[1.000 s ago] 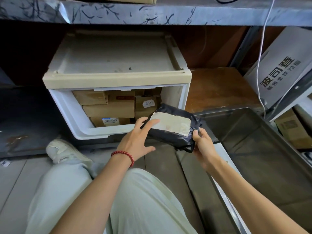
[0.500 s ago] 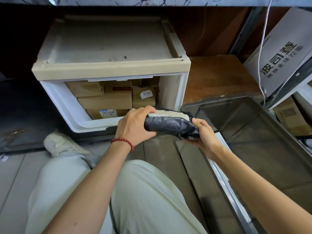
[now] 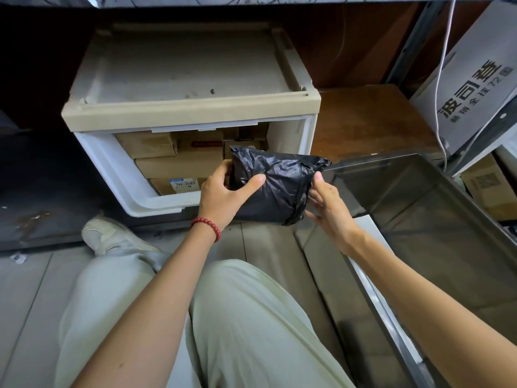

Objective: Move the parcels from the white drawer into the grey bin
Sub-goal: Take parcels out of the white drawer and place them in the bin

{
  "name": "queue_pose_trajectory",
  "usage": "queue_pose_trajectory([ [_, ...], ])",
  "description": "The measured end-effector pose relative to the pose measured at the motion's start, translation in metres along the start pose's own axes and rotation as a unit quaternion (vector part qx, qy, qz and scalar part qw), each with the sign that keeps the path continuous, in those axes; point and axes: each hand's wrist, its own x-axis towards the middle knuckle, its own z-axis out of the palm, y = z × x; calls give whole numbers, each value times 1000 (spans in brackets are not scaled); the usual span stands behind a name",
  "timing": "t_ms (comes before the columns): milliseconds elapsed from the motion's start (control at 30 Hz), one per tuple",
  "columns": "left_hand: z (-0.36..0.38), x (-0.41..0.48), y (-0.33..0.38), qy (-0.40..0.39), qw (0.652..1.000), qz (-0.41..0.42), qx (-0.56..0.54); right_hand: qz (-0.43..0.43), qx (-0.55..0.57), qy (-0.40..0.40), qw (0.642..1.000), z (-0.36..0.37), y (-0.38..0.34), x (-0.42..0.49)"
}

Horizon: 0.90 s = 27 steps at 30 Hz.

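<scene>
A black plastic-wrapped parcel (image 3: 275,186) is held in the air just in front of the white drawer (image 3: 117,169), which stands pulled out and holds several cardboard parcels (image 3: 179,166). My left hand (image 3: 226,194) grips the parcel's left end, thumb across its dark side. My right hand (image 3: 326,203) holds its right end from below. The grey bin (image 3: 436,219) stands on the floor to the right, its near corner beside my right hand; no parcels show inside it.
The drawer sits in a beige cabinet (image 3: 190,107) under a shelf. A grey printed carton (image 3: 475,79) and a white cable (image 3: 443,79) are at the upper right. My knee (image 3: 237,317) and shoe (image 3: 112,236) lie below the hands.
The parcel has been turned over: its pale label side faced up a second ago, and now the plain black side faces me. Both hands shifted their hold around it.
</scene>
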Motion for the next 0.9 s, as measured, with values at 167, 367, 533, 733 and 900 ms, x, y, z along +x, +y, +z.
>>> queue_pose_trajectory([
  [167, 1, 3, 4, 5, 996, -61, -69, -19, -34, -4, 999, 2, -3, -4],
  [367, 20, 5, 7, 5, 995, -74, -67, -61, -23, -7, 998, -4, -14, -10],
  [533, 42, 8, 17, 0, 999, -41, -1, -87, -37, 61, 994, -16, -14, -19],
  [733, 94, 15, 47, -59, 997, 14, 41, -130, 10, 155, 979, -65, -8, -32],
  [900, 152, 14, 70, -247, 966, 3, 80, -129, 42, 250, 959, -128, 5, -48],
])
